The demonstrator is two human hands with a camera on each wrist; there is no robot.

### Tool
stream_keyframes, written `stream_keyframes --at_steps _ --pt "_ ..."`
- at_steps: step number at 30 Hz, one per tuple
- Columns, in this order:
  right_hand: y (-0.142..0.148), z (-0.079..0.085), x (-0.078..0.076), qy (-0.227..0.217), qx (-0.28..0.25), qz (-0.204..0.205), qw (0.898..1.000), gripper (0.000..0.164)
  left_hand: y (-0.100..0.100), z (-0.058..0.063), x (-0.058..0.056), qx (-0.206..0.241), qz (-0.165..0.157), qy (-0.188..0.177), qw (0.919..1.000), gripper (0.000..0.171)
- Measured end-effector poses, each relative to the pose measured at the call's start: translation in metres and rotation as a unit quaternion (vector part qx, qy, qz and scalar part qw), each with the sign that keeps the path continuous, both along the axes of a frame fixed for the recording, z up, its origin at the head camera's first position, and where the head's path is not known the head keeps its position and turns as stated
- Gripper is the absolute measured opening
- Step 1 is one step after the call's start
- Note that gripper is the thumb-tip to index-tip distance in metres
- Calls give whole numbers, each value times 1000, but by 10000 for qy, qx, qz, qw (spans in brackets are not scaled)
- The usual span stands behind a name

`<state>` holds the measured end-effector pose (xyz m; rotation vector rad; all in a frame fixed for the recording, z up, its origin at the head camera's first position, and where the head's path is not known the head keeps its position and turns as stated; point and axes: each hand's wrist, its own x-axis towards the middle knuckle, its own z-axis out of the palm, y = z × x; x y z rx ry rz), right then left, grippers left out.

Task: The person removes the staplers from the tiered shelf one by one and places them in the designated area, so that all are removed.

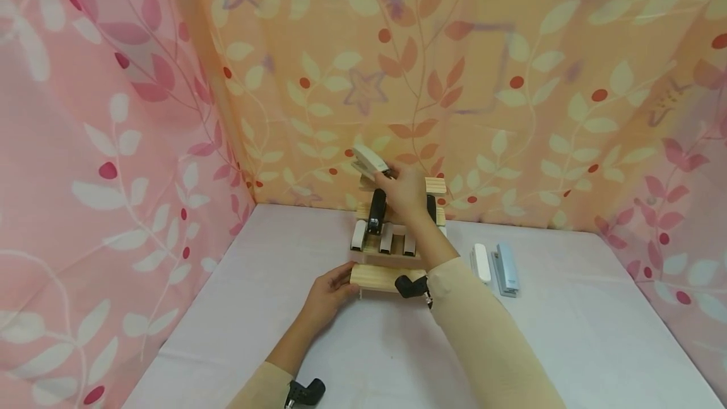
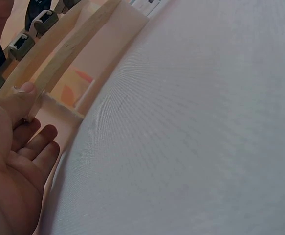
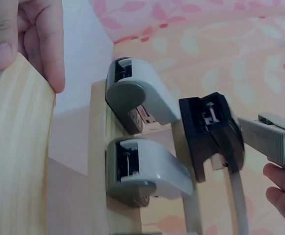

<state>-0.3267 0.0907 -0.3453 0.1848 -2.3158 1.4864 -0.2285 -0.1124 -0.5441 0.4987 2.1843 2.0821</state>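
Observation:
My right hand (image 1: 404, 193) holds a pale grey-white stapler (image 1: 370, 161) above the top step of a tiered wooden rack (image 1: 382, 275). In the right wrist view, that stapler (image 3: 265, 139) lies between the thumb and fingers, beyond a black stapler (image 3: 213, 132). My left hand (image 1: 328, 295) grips the left end of the rack's lowest step, its thumb on top in the left wrist view. White-and-grey staplers (image 1: 359, 235) stand in a row on the step behind. One black stapler (image 1: 377, 210) shows above them; another (image 1: 431, 208) is partly hidden by the right forearm.
On the white tablecloth (image 1: 227, 308), right of the rack, lie a white stapler (image 1: 480, 262) and a light blue stapler (image 1: 506, 269). A patterned orange curtain (image 1: 483, 144) hangs close behind the rack, and a pink one (image 1: 113, 207) borders the left side.

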Motion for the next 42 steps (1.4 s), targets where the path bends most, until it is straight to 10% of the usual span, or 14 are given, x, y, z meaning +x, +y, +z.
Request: stream_keyframes --at_steps 42 --pt "121 9 130 727 -97 -417 9964 45 1 1 2 -108 14 126 9999 62"
